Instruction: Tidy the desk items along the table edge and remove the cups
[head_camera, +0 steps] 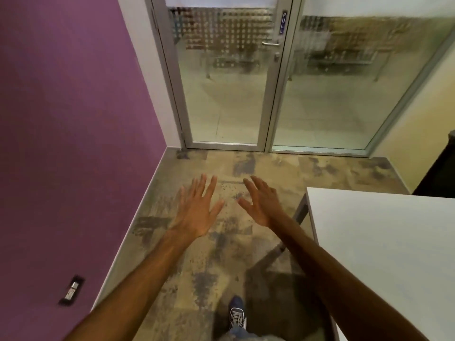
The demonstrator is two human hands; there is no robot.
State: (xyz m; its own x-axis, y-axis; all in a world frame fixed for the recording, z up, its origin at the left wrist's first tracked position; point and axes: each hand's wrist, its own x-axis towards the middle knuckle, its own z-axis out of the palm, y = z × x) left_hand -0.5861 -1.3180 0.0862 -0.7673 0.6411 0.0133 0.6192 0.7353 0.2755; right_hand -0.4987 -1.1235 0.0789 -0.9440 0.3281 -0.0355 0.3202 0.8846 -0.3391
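My left hand point(198, 209) and my right hand point(262, 205) are both stretched out in front of me over the floor, backs up, fingers spread, holding nothing. A white table point(384, 247) fills the lower right, and the part of its top that I see is bare. My right forearm runs along its left edge. No cups or desk items show in this view.
A purple wall point(73, 131) runs along the left with a socket point(71, 290) low down. Ahead stands a frosted glass door point(221, 82) marked PULL, with a glass panel point(344, 94) beside it. Patterned carpet point(209, 267) covers the floor. A dark chair point(440, 171) is at the right edge.
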